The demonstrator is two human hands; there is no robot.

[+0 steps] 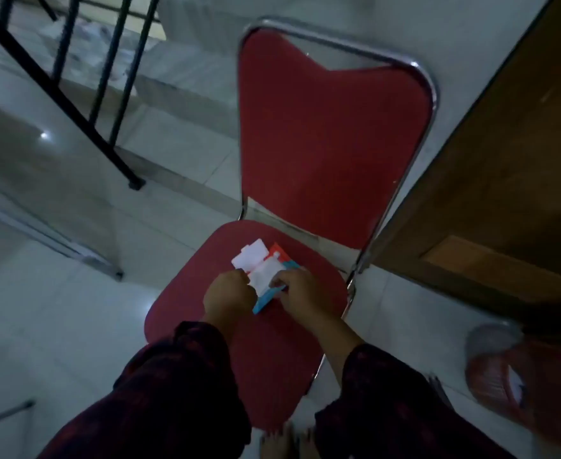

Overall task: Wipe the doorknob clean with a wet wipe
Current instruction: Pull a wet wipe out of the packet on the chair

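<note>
At frame centre, left hand (229,294) pinching the wet wipe (263,275), right hand (298,290) pressing the pack (271,293) on the chair seat (186,303): best drawn out slowly, singly.

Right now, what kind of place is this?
Probably a home landing or hallway: white tiled floor, a black stair railing, a wooden door. A red chair holds the wipe pack that both hands are working on.

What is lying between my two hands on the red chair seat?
In the head view, a white wet wipe rising from the blue and red wipes pack lies between the left hand and right hand.
</note>
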